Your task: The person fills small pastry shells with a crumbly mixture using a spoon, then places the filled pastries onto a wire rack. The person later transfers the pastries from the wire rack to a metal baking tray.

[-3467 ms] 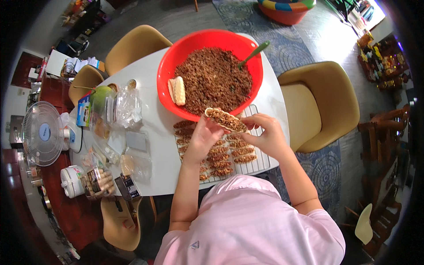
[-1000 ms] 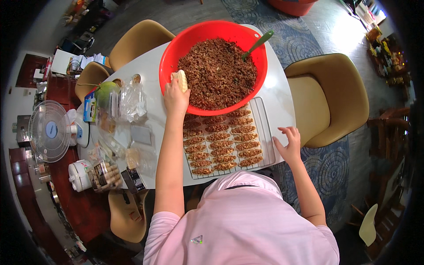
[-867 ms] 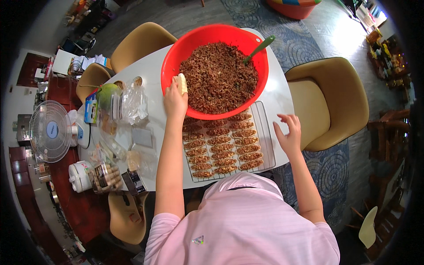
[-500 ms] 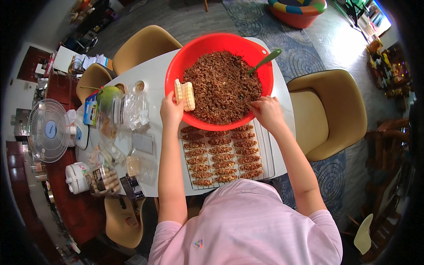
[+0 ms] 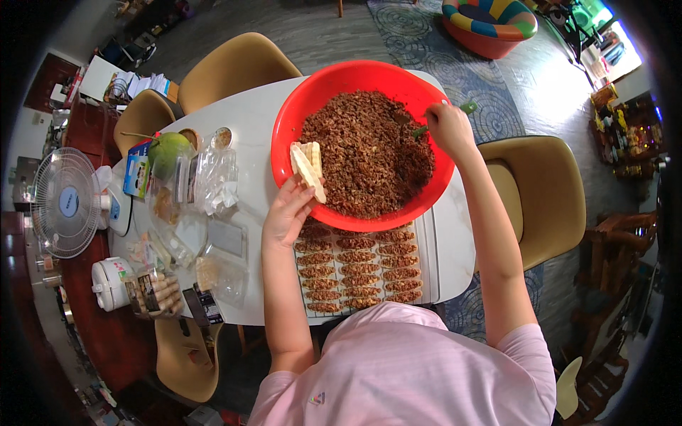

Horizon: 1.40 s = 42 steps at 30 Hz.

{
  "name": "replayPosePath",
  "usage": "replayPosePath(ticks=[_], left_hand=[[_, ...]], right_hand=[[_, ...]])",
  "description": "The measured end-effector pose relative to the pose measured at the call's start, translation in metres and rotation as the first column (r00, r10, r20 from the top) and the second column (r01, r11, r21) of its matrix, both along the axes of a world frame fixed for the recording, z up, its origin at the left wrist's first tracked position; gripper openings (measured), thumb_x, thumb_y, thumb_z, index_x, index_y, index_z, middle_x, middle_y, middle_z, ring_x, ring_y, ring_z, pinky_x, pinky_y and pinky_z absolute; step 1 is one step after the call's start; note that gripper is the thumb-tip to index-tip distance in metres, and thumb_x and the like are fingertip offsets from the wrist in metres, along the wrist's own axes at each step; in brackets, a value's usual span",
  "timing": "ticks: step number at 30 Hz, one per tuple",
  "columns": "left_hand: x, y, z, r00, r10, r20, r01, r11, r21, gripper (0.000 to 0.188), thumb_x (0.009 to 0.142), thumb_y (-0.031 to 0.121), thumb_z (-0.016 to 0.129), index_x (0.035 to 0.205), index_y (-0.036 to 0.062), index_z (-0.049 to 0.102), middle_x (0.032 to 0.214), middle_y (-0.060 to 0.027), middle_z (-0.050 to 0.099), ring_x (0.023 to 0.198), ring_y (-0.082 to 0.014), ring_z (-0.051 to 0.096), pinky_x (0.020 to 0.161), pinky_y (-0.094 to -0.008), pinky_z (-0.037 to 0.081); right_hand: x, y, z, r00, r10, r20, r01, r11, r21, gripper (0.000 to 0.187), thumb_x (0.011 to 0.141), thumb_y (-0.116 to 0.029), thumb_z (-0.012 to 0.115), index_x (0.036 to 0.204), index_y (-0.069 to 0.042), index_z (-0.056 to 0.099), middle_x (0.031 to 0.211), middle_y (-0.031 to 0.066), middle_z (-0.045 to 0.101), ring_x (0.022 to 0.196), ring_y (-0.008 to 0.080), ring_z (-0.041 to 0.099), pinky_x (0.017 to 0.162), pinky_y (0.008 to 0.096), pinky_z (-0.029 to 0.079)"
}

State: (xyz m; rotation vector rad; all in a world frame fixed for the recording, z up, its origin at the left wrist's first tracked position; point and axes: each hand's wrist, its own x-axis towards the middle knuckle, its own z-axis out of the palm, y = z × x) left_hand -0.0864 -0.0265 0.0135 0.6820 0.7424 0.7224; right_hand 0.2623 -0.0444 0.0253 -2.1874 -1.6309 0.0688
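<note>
A big red bowl (image 5: 283, 131) holds a heap of brown, crumbly grain-like mixture (image 5: 362, 153). Over its left rim, my left hand (image 5: 286, 213) is closed on a pale, boat-shaped wafer shell (image 5: 307, 172). A ribbed stack of similar wafer shells (image 5: 312, 152) shows just behind that one; whether my fingers also hold it I cannot tell. At the bowl's right side my right hand (image 5: 450, 129) grips a green spoon (image 5: 469, 108), whose lower end dips into the mixture. Rows of filled wafer shells (image 5: 356, 255) lie on a tray below the bowl, partly covered by its rim.
Left on the white table (image 5: 249, 121) are a green round fruit (image 5: 170, 153), clear plastic packaging (image 5: 217, 184) and a bag of pale rolls (image 5: 162, 292). A white fan (image 5: 67, 202) and a small white cooker (image 5: 111, 284) stand beyond. Tan chairs (image 5: 543, 199) surround the table.
My right hand has moved up from the bowl's lower right rim onto the spoon handle. My left hand has turned, tilting one wafer shell out in front of the stack.
</note>
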Motion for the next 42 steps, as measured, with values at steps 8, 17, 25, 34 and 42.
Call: replayPosePath(ticks=[8,17,25,34,42], left_hand=[[0.007,-0.010,-0.008,0.999,-0.021,-0.027,0.020,1.000,-0.024,0.037,0.090,0.016,0.058,0.124,0.0058,0.049,0.106,-0.0098,0.062,0.083,-0.0121,0.060,0.070,-0.0237,0.048],[0.018,-0.010,-0.009,0.999,-0.035,0.033,0.036,0.999,-0.027,0.038,0.094,0.018,0.051,0.128,0.0014,0.046,0.117,-0.0121,0.058,0.094,-0.0174,0.060,0.079,-0.0280,0.050],[0.036,-0.008,-0.012,0.997,-0.046,0.066,0.047,0.999,-0.007,0.036,0.094,0.012,0.050,0.127,-0.0008,0.045,0.118,-0.0137,0.057,0.103,-0.0249,0.060,0.085,-0.0321,0.051],[0.076,-0.007,-0.008,0.999,-0.009,-0.041,0.011,0.999,0.053,0.033,0.093,0.013,0.050,0.123,-0.0005,0.048,0.111,-0.0090,0.059,0.099,-0.0187,0.060,0.083,-0.0322,0.052],[0.098,-0.012,-0.004,0.998,-0.033,0.060,0.031,0.999,0.033,0.034,0.094,0.014,0.050,0.126,0.0030,0.045,0.110,-0.0073,0.060,0.097,-0.0162,0.060,0.082,-0.0311,0.051]], right_hand=[[0.023,0.096,-0.090,0.999,0.023,-0.045,-0.031,0.979,-0.199,0.019,0.075,-0.015,0.054,0.081,-0.003,0.067,0.080,0.0209,0.063,0.079,0.0374,0.062,0.072,0.0454,0.048],[0.035,0.077,-0.081,0.883,0.164,-0.439,-0.286,0.930,-0.230,0.020,0.079,-0.020,0.062,0.088,-0.005,0.071,0.068,0.0084,0.065,0.060,0.0171,0.059,0.060,0.0338,0.047],[0.016,0.028,-0.051,0.490,-0.187,-0.852,-0.148,0.945,-0.293,0.018,0.085,-0.021,0.061,0.087,-0.004,0.068,0.054,-0.0038,0.045,0.042,0.0064,0.036,0.039,0.0236,0.025],[-0.012,-0.014,-0.030,0.166,-0.150,-0.975,0.022,0.989,-0.148,0.019,0.089,-0.018,0.057,0.093,-0.001,0.065,0.054,-0.0074,0.038,0.046,0.0037,0.033,0.042,0.0217,0.025],[-0.070,-0.052,-0.010,0.613,0.106,-0.783,0.222,0.928,0.298,0.015,0.087,-0.009,0.060,0.093,0.002,0.067,0.061,-0.0013,0.054,0.055,0.0065,0.046,0.050,0.0237,0.035]])
